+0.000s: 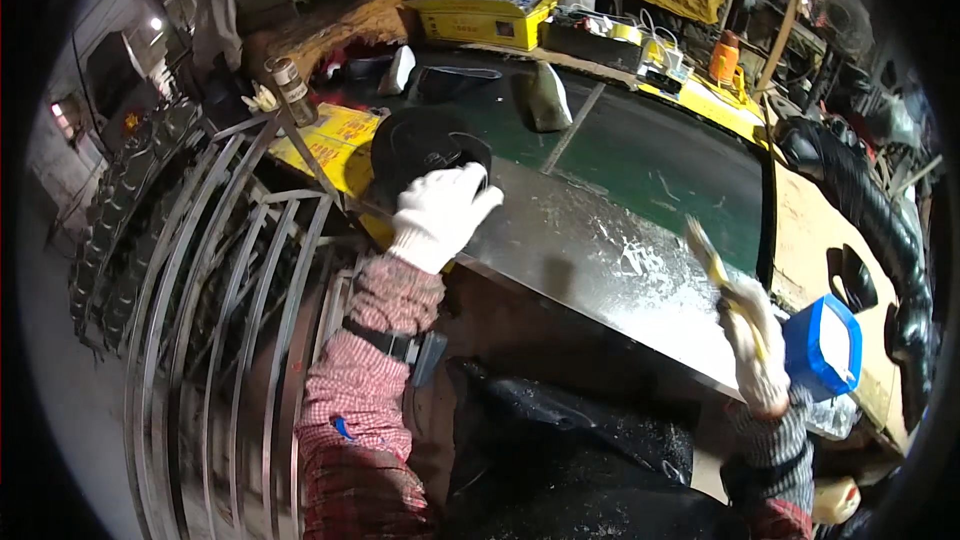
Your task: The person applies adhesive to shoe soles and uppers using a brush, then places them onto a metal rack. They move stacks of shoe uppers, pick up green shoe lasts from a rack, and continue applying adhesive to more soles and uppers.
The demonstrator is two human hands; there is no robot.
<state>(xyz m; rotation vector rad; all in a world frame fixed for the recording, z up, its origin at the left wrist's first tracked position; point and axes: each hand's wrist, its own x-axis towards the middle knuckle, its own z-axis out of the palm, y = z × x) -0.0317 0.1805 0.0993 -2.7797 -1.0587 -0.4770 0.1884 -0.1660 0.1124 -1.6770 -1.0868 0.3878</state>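
Note:
In a white knit glove, my left hand (pixel 445 215) has its fingers bent over the near edge of a black, flat, rounded piece (pixel 418 135) at the table's left end. The fingertips are partly hidden, and the thumb points right. My right hand (pixel 755 340), in a soiled pale glove, is closed round the yellowish handle of a brush (pixel 707 252). Its pale bristles point up and left above a grey metal plate (pixel 540 240). White wet-looking smears (pixel 640 265) cover the plate's right part. A blue open container (pixel 820 345) with white stuff inside stands beside my right hand.
Curved metal bars (pixel 210 330) form a rack on the left. Behind the plate lies a dark green board (pixel 655 170) with a pale block (pixel 545 98) on it. A yellow box (pixel 485 20) and an orange bottle (pixel 725 58) stand farther back. Black sheeting (pixel 570 450) covers my lap area.

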